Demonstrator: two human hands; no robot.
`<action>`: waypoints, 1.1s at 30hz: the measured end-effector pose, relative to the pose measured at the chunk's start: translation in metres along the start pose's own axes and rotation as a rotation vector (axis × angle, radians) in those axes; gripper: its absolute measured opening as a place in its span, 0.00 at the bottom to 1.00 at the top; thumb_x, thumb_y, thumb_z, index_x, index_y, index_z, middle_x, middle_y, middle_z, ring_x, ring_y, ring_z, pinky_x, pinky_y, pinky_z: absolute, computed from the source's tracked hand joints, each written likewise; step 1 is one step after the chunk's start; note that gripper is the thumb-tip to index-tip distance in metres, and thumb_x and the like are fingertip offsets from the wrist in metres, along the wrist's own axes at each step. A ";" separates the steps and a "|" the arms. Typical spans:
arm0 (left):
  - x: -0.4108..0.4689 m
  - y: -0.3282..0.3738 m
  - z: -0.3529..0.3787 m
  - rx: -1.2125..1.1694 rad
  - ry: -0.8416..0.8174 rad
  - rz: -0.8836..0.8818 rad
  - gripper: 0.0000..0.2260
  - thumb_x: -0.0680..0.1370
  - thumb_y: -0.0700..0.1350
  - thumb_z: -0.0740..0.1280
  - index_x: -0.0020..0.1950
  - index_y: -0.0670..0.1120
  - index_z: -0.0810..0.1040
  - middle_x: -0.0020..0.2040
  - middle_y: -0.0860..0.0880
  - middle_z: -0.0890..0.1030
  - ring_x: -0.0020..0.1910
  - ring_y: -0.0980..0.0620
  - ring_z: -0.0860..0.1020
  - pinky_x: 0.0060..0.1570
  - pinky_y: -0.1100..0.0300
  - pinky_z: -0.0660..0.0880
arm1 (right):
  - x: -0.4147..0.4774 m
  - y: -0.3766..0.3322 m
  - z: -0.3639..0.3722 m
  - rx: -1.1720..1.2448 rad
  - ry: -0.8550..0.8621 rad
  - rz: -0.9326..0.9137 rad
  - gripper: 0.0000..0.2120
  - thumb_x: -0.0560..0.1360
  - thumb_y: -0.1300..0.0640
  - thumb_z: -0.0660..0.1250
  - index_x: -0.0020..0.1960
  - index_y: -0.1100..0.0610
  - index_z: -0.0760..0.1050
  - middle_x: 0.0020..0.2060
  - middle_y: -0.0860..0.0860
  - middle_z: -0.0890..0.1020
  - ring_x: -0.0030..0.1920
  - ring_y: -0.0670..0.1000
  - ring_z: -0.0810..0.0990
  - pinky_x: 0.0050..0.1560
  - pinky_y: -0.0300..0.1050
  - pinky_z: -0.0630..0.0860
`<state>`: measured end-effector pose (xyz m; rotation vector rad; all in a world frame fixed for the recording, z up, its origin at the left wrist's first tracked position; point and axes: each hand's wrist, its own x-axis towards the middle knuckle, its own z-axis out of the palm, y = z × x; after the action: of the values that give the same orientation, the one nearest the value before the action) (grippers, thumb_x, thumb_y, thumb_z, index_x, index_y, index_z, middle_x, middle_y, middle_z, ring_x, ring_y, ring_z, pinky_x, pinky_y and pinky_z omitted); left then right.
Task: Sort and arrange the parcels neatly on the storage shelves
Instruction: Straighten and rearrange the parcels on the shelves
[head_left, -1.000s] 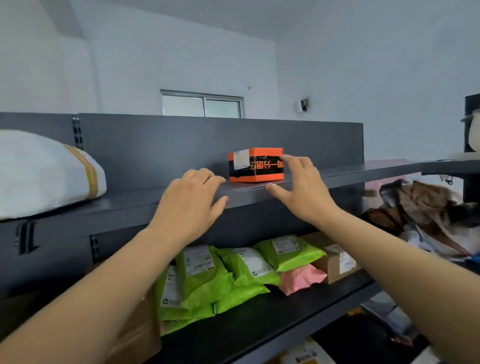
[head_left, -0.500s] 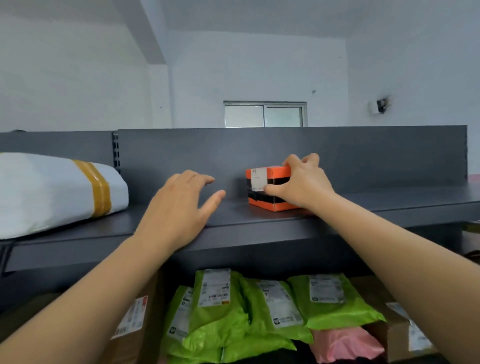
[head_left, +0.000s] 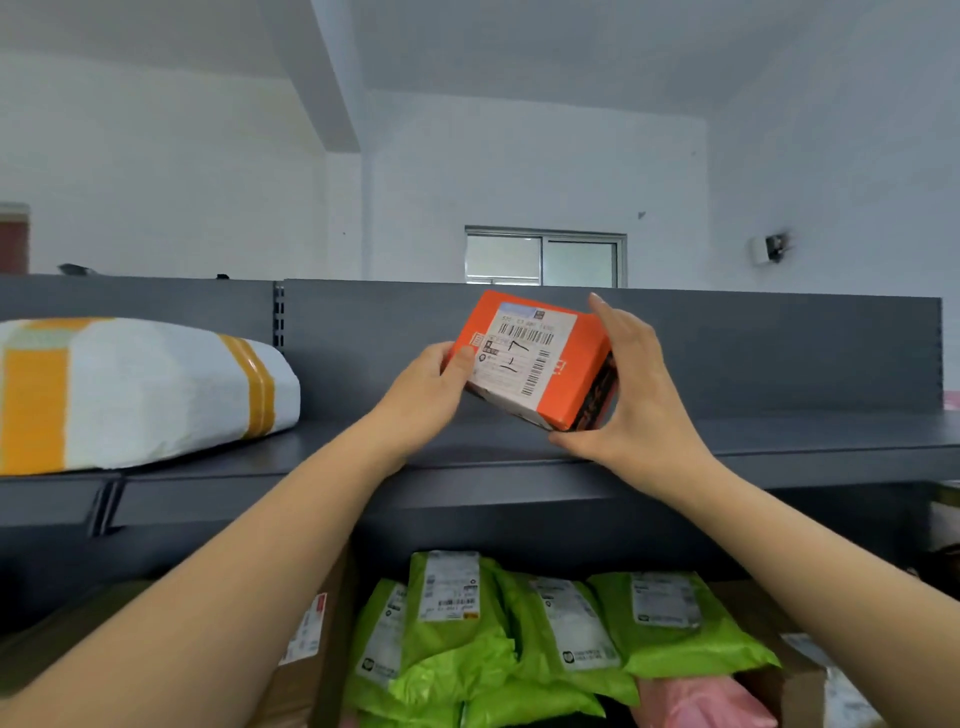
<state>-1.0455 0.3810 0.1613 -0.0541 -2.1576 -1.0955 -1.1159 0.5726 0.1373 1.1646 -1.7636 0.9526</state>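
Note:
A small orange box (head_left: 566, 374) with a white shipping label is held tilted above the grey upper shelf (head_left: 779, 441), its label face turned toward me. My left hand (head_left: 431, 384) grips its left edge, thumb on the label. My right hand (head_left: 628, 384) grips its right side, fingers over the top corner and thumb under the lower corner. On the same shelf, at the far left, lies a big white sack parcel (head_left: 156, 389) with yellow tape bands.
Several bright green mailer bags (head_left: 519, 639) stand in a row on the lower shelf, with a pink bag (head_left: 696, 701) in front and cardboard boxes (head_left: 306, 644) on either side. A grey back panel (head_left: 753, 353) closes off the upper shelf behind the box.
The orange box stood on the upper shelf with only my right hand on it. Now both hands hold it lifted and tipped, label toward me. My left hand moved right from the shelf edge.

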 end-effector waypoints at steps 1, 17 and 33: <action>-0.001 -0.001 -0.002 -0.017 0.006 0.005 0.17 0.82 0.53 0.54 0.69 0.49 0.68 0.62 0.54 0.75 0.62 0.54 0.72 0.64 0.51 0.69 | -0.001 -0.001 0.000 -0.010 -0.001 0.014 0.54 0.59 0.61 0.80 0.73 0.43 0.50 0.65 0.42 0.57 0.59 0.22 0.55 0.54 0.14 0.54; -0.004 0.008 -0.035 -0.289 0.071 0.160 0.14 0.81 0.49 0.60 0.67 0.53 0.69 0.61 0.60 0.74 0.59 0.63 0.72 0.50 0.69 0.69 | 0.012 -0.024 0.023 0.405 0.014 0.486 0.48 0.59 0.48 0.80 0.73 0.48 0.58 0.63 0.44 0.72 0.61 0.47 0.75 0.58 0.41 0.70; -0.001 -0.006 -0.035 -0.542 0.003 0.061 0.24 0.80 0.43 0.64 0.69 0.62 0.58 0.58 0.55 0.78 0.52 0.54 0.81 0.47 0.50 0.81 | 0.010 -0.048 0.037 0.104 0.072 0.129 0.29 0.71 0.65 0.71 0.70 0.55 0.69 0.60 0.45 0.71 0.58 0.42 0.72 0.53 0.33 0.76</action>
<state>-1.0268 0.3526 0.1703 -0.3600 -1.7857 -1.6083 -1.0809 0.5225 0.1394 1.0767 -1.7660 1.1610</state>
